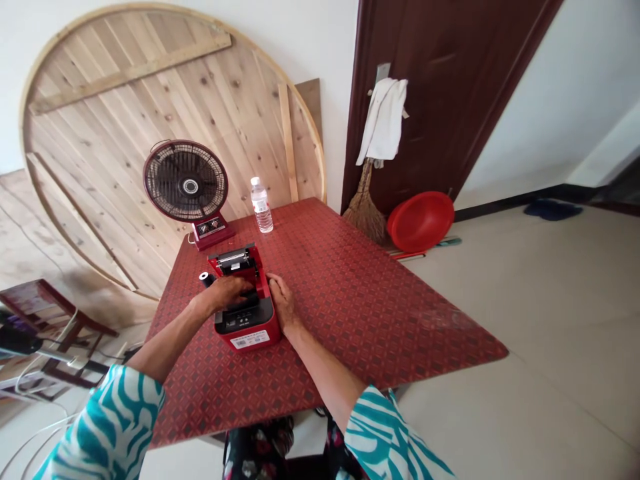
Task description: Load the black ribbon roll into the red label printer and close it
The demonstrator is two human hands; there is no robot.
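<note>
A small red and black printer (249,327) sits on the red patterned table (360,307) with its lid (236,259) flipped up at the back. My left hand (231,291) reaches into the open paper bay, fingers curled down inside; what they touch is hidden. My right hand (281,300) lies flat against the printer's right side, fingers stretched along it. A small black roll core (205,278) stands just left of the printer, beside my left wrist.
A dark red desk fan (187,183) and a clear water bottle (261,206) stand at the table's far edge. Behind leans a big round wooden tabletop (150,87). A broom (365,207) and red basin (420,220) sit by the brown door (440,80). Cables and a stool (55,313) lie left.
</note>
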